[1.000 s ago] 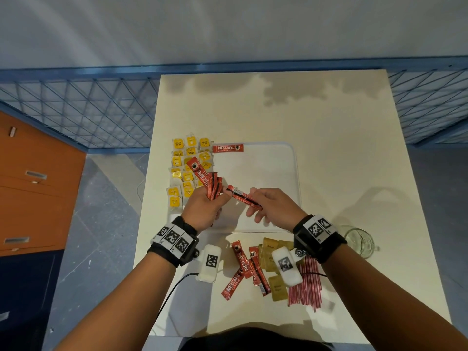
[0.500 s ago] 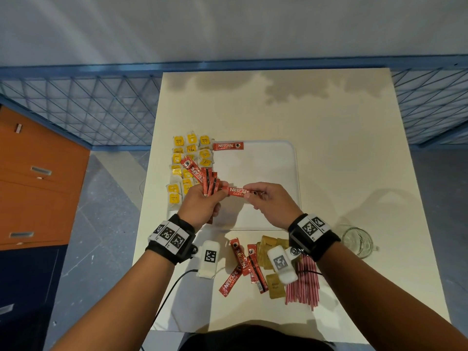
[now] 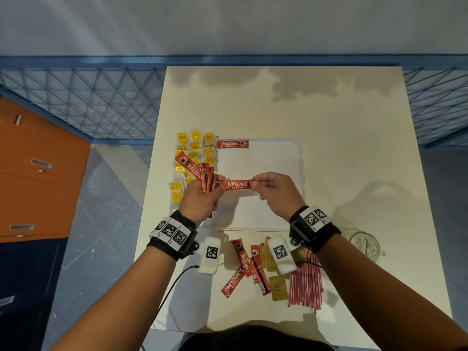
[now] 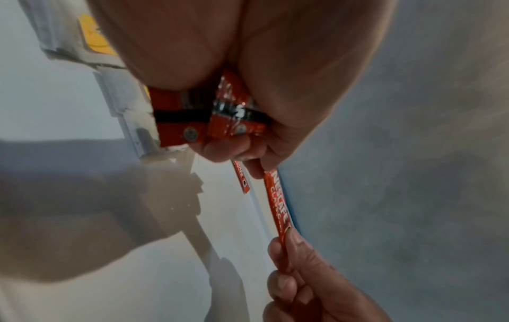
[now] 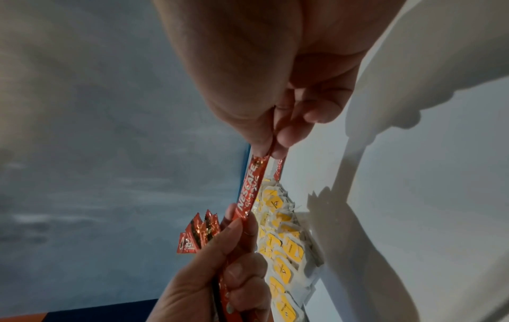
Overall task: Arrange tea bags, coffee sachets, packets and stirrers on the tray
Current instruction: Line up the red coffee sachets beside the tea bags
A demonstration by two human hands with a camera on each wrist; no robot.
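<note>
A white tray (image 3: 278, 160) lies mid-table, with yellow tea bags (image 3: 195, 148) along its left side and one red coffee sachet (image 3: 232, 144) flat at its far edge. My left hand (image 3: 202, 196) grips a fanned bundle of coffee sachets (image 3: 200, 173) over the tray's left part. My right hand (image 3: 273, 191) pinches the right end of a single coffee sachet (image 3: 238, 184) held level above the tray; its left end touches my left thumb. The single sachet (image 4: 277, 204) (image 5: 249, 191) also shows in both wrist views.
Near the table's front edge lie loose red sachets (image 3: 243, 267), gold packets (image 3: 278, 287) and a bunch of red-striped stirrers (image 3: 306, 282). A glass jug (image 3: 364, 245) stands at the right. A blue mesh fence (image 3: 88, 105) runs behind the table, and an orange cabinet (image 3: 33, 173) stands left.
My right hand has drawn the single sachet away from the bundle and turned it from slanted to level, label up. Both hands rose slightly towards the tray's middle.
</note>
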